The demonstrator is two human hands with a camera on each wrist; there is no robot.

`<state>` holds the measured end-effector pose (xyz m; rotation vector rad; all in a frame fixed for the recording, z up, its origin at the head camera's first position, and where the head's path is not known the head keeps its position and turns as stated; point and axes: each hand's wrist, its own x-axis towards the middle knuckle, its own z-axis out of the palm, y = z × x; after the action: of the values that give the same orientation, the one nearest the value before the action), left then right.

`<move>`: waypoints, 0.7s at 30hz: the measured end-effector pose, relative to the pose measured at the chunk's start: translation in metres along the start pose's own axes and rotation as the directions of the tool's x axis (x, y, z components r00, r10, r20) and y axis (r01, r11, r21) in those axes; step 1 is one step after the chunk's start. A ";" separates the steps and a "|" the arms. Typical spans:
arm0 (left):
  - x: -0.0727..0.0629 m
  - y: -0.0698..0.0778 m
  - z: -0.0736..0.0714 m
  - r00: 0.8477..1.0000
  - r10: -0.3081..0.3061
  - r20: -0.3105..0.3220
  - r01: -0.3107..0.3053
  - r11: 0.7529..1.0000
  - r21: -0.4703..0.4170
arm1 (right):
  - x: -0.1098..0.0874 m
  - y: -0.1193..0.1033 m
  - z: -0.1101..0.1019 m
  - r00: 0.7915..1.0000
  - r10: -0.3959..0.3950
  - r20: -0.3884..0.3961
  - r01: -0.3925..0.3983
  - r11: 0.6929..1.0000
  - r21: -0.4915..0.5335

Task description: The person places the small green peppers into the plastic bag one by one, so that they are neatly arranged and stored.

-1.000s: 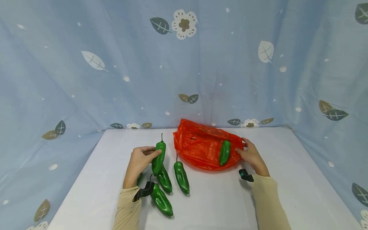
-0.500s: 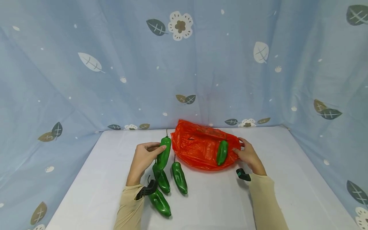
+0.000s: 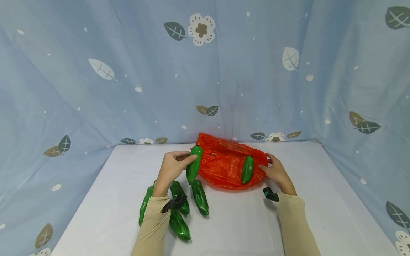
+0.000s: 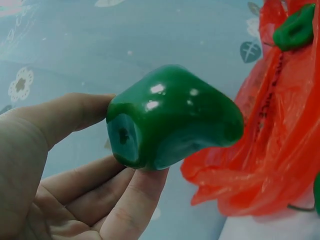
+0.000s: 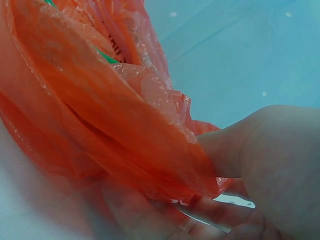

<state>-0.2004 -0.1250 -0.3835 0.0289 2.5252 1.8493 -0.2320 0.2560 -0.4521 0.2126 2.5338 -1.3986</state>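
My left hand [image 3: 172,168] pinches a glossy green chili pepper [image 3: 194,164] between thumb and fingers. The pepper hangs upright in front of the left edge of a red plastic bag [image 3: 221,167]. In the left wrist view the held pepper [image 4: 175,112] is seen end-on, with the bag behind it. At the bag's right end, my right hand [image 3: 278,172] grips its edge, thumb on one side and fingers on the other, as the right wrist view shows on the bag [image 5: 115,125]. Another green pepper [image 3: 247,170] lies on the bag's right part, close to the right hand.
Several more green peppers lie left of centre on the white table [image 3: 237,220]. One pepper [image 3: 200,197] is just below the held one, another [image 3: 179,224] is nearer the front, and one [image 3: 146,205] is partly behind the left forearm. A blue patterned curtain [image 3: 153,71] hangs behind.
My left hand has carried the pepper right and a little upward, to the bag's left edge. The pepper left of the forearm has come into view. My right hand keeps its grip.
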 end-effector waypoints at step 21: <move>0.018 0.016 0.036 0.998 0.052 0.020 -0.051 0.998 -0.023 | 0.003 0.002 0.000 1.000 0.026 0.003 -0.026 1.000 0.002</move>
<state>-0.2171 -0.0853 -0.3792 0.1133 2.5135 1.8846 -0.2337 0.2571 -0.4550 0.2427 2.5188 -1.3908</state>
